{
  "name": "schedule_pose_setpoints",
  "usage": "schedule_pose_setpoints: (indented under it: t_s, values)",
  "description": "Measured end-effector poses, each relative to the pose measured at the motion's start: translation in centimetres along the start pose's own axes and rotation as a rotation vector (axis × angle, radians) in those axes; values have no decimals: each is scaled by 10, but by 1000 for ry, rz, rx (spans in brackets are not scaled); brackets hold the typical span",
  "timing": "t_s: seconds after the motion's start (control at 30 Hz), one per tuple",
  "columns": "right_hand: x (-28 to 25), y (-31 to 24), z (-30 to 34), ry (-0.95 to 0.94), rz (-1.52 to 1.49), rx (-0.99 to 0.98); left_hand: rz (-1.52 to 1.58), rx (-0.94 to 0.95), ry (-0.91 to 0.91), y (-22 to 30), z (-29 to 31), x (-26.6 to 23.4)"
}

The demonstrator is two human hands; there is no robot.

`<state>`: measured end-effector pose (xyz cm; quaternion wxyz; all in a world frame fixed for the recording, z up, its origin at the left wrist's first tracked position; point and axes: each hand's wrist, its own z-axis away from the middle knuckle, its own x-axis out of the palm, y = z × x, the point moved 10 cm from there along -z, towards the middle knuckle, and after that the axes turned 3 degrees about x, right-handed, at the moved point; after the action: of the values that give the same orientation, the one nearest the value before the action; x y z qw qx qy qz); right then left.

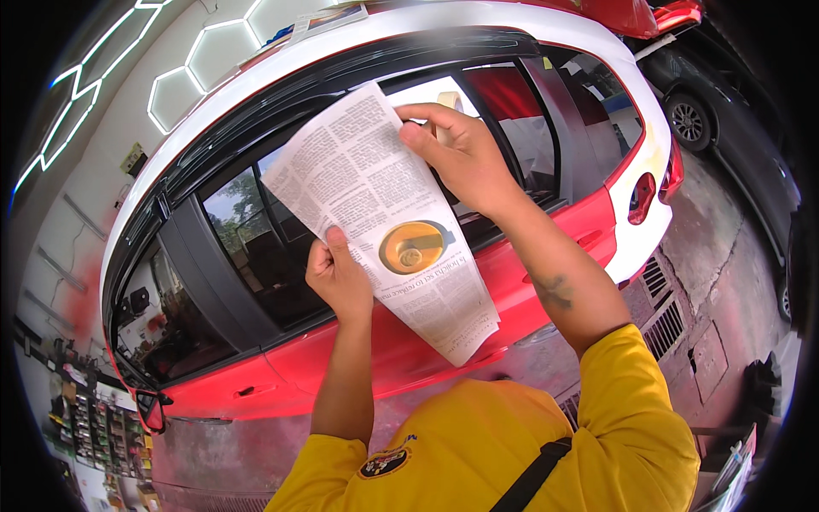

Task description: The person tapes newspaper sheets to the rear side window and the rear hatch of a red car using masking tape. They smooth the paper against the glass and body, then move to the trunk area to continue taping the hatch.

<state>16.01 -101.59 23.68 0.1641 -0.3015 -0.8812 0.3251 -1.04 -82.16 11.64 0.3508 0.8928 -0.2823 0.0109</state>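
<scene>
A folded newspaper sheet [392, 200] hangs in front of the side windows of a red and white car [563, 235]. My left hand [341, 277] pinches its left edge, thumb on the printed face. Higher up, my right hand [465, 158] grips the sheet's upper right edge. A cream-coloured tape roll [450, 101] shows partly behind the right fingers; how it is held is hidden. The sheet's lower corner droops freely over the red door panel. Black trim frames the car's windows.
Floor grates [664, 331] lie at the right below the car's rear. A dark vehicle [725, 128] stands beyond that end. Shelves with many small items [98, 431] line the lower left. Folded paper [328, 21] lies on the car's roof.
</scene>
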Motion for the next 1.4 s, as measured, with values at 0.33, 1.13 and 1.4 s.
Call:
schedule_pose_setpoints:
  t_s: [0.33, 1.13, 1.4]
  values:
    - [7, 102, 93, -155, -109, 362, 27, 63, 115, 27, -47, -20]
    - [-12, 115, 103, 114, 182, 384, 155, -409, -98, -48, 31, -19]
    - [-39, 100, 111, 227, 175, 435, 10, -432, -272, -55, 70, -4]
